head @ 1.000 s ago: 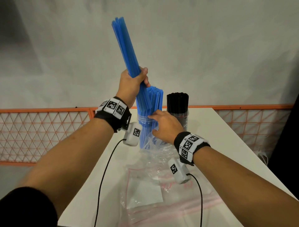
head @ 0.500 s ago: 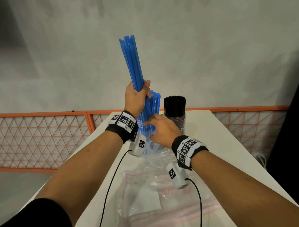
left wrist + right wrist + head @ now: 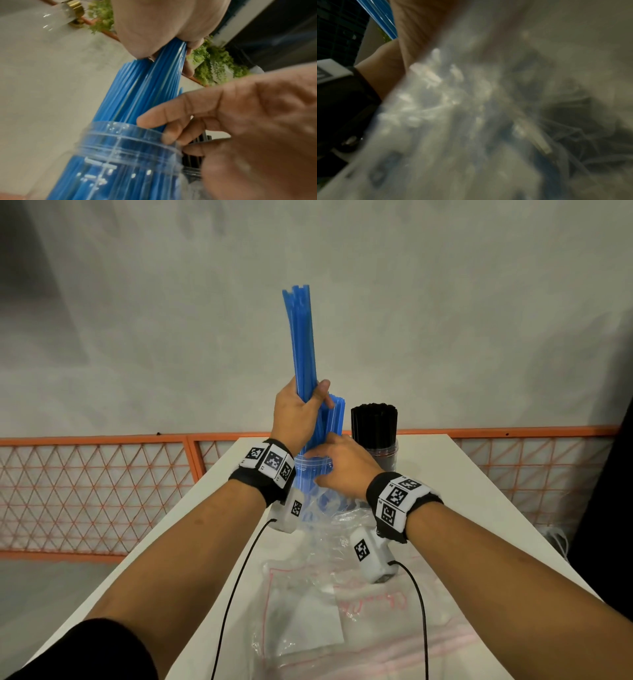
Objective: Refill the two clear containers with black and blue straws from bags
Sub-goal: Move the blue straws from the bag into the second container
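Observation:
My left hand (image 3: 306,405) grips a tall bundle of blue straws (image 3: 301,344), held almost upright. Its lower ends stand inside the clear container (image 3: 303,474), which holds more blue straws (image 3: 145,88). My right hand (image 3: 320,469) holds that container's rim (image 3: 123,135), index finger lying against the straws and thumb under the neck. Just right of it a second clear container (image 3: 388,457) is packed with black straws (image 3: 374,426). The right wrist view is a blur of clear plastic, with blue straws (image 3: 382,20) at its top left.
Crumpled clear zip bags (image 3: 342,611) lie on the white table (image 3: 479,491) in front of the containers, under both wrists. An orange mesh fence (image 3: 85,491) runs behind the table against a grey wall. Wrist-camera cables hang down over the bags.
My left hand has come down with the blue bundle and turned it from a leftward lean to nearly upright, sinking it into the container. My right hand has stayed at the rim.

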Demonstrator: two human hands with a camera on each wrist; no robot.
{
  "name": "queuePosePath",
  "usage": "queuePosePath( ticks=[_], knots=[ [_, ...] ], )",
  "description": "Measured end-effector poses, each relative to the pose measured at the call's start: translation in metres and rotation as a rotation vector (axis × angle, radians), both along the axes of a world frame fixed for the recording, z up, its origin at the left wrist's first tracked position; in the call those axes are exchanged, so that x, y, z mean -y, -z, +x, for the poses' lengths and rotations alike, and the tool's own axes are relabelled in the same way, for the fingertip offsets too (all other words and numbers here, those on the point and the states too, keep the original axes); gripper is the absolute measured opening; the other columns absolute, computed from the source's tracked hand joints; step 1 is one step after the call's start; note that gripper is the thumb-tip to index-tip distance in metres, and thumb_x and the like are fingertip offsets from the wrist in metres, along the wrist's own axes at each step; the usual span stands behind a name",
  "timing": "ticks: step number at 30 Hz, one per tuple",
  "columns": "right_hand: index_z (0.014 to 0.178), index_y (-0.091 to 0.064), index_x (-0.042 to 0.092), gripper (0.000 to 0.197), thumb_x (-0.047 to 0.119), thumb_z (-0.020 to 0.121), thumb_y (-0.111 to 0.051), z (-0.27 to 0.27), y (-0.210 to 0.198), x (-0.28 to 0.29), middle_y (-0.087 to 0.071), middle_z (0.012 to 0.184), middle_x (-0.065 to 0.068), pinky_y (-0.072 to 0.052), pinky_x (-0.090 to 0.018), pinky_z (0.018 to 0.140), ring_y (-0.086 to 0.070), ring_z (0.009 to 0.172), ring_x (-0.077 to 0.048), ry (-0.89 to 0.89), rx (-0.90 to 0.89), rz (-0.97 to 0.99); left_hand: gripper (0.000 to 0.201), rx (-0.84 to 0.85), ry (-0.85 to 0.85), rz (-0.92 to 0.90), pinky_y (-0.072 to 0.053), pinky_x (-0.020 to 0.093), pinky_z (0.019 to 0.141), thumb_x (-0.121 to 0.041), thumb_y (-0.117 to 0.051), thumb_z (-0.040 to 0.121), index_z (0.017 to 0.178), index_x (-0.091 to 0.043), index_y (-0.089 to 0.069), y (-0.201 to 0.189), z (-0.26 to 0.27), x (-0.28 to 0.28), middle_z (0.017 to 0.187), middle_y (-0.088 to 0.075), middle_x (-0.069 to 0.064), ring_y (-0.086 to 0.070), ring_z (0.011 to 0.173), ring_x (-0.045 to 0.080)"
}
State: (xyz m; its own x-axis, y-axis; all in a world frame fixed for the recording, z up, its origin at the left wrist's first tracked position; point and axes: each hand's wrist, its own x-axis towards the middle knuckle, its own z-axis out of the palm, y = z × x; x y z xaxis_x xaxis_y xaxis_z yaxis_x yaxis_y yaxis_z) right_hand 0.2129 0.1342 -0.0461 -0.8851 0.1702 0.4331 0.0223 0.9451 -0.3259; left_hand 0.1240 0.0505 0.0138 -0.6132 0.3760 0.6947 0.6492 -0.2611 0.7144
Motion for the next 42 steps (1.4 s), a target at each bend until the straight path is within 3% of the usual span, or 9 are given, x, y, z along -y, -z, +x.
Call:
queuePosePath(
  ticks=[5, 11, 15, 19, 22, 25, 30, 37, 42],
  knots=[
    [0.132, -0.058, 0.030, 0.057, 0.023, 0.078, -0.073, -0.001, 0.001, 0.000, -0.036, 0.097, 0.007, -0.036, -0.023, 0.083, -0.032, 0.098, -0.011, -0.012, 0.005, 0.018, 0.030, -0.096, -0.221, -0.110, -0.049, 0.045, 0.096, -0.039, -0.063, 0.093, 0.113, -0.016, -0.063, 0.009, -0.016, -0.002, 0.109, -0.059, 0.001, -0.059, 0.107, 0.021],
    [0.137, -0.053, 0.035, 0.062, 0.023, 0.080, -0.072, 0.000, -0.002, 0.001, -0.036, 0.100, 0.005, -0.039, -0.026, 0.091, -0.034, 0.101, -0.014, -0.028, 0.038, 0.045, 0.049, -0.104, -0.306, -0.285, -0.044, 0.051, 0.099, -0.044, -0.071, 0.086, 0.121, -0.016, -0.052, 0.014, -0.023, -0.006, 0.096, -0.047, -0.020, -0.053, 0.111, 0.023],
    [0.139, -0.051, 0.033, 0.064, 0.021, 0.079, -0.071, -0.001, -0.005, 0.001, -0.035, 0.102, 0.004, -0.040, -0.027, 0.093, -0.037, 0.105, -0.017, -0.027, 0.063, 0.053, 0.055, 0.030, -0.166, -0.255, -0.053, 0.050, 0.092, -0.032, -0.079, 0.080, 0.122, -0.009, -0.052, -0.013, -0.025, -0.008, 0.112, -0.064, 0.007, -0.065, 0.104, 0.027],
    [0.141, -0.049, 0.030, 0.064, 0.024, 0.080, -0.070, -0.001, -0.005, 0.001, -0.036, 0.104, 0.004, -0.042, -0.031, 0.096, -0.038, 0.108, -0.020, -0.011, 0.085, 0.084, 0.042, 0.031, -0.082, -0.268, -0.058, 0.036, 0.078, -0.026, -0.074, 0.086, 0.117, -0.006, -0.056, -0.050, -0.024, -0.015, 0.101, -0.067, 0.006, -0.066, 0.089, 0.020],
    [0.140, -0.050, 0.028, 0.063, 0.024, 0.080, -0.071, -0.001, -0.005, 0.001, -0.034, 0.103, 0.004, -0.042, -0.031, 0.095, -0.039, 0.108, -0.020, 0.001, 0.080, 0.095, 0.037, 0.007, -0.035, -0.317, -0.050, 0.025, 0.069, -0.029, -0.069, 0.091, 0.116, -0.004, -0.059, -0.059, -0.023, -0.020, 0.089, -0.062, -0.002, -0.060, 0.077, 0.012],
    [0.138, -0.052, 0.031, 0.062, 0.022, 0.079, -0.071, -0.001, -0.005, 0.003, -0.040, 0.106, 0.002, -0.042, -0.032, 0.096, -0.039, 0.109, -0.020, -0.008, 0.081, 0.050, 0.034, -0.023, -0.064, -0.337, -0.051, 0.034, 0.076, -0.031, -0.062, 0.094, 0.114, -0.004, -0.059, -0.047, -0.024, -0.018, 0.090, -0.061, 0.000, -0.059, 0.079, 0.016],
    [0.136, -0.055, 0.033, 0.061, 0.019, 0.079, -0.071, 0.000, -0.005, 0.001, -0.045, 0.112, -0.002, -0.042, -0.035, 0.099, -0.040, 0.113, -0.020, -0.012, 0.071, 0.007, 0.043, -0.376, -0.301, -0.560, -0.040, 0.046, 0.102, -0.043, -0.066, 0.089, 0.118, -0.012, -0.055, -0.019, -0.024, -0.012, 0.107, -0.051, -0.004, -0.049, 0.117, 0.025],
    [0.137, -0.053, 0.032, 0.061, 0.022, 0.079, -0.071, 0.001, -0.006, 0.003, -0.037, 0.103, 0.003, -0.043, -0.036, 0.095, -0.039, 0.106, -0.021, 0.009, 0.098, 0.068, 0.040, -0.105, -0.115, -0.359, -0.055, 0.033, 0.076, -0.033, -0.073, 0.087, 0.114, -0.010, -0.056, -0.064, -0.014, -0.017, 0.099, -0.064, 0.005, -0.063, 0.086, 0.019],
    [0.138, -0.052, 0.032, 0.064, 0.021, 0.078, -0.071, 0.000, -0.006, 0.001, -0.036, 0.102, 0.004, -0.042, -0.034, 0.097, -0.036, 0.104, -0.016, 0.010, 0.104, 0.028, 0.043, -0.099, -0.146, -0.466, -0.051, 0.049, 0.095, -0.038, -0.063, 0.094, 0.123, -0.007, -0.056, -0.055, -0.021, -0.018, 0.115, -0.065, 0.016, -0.063, 0.103, 0.032]
  ],
)
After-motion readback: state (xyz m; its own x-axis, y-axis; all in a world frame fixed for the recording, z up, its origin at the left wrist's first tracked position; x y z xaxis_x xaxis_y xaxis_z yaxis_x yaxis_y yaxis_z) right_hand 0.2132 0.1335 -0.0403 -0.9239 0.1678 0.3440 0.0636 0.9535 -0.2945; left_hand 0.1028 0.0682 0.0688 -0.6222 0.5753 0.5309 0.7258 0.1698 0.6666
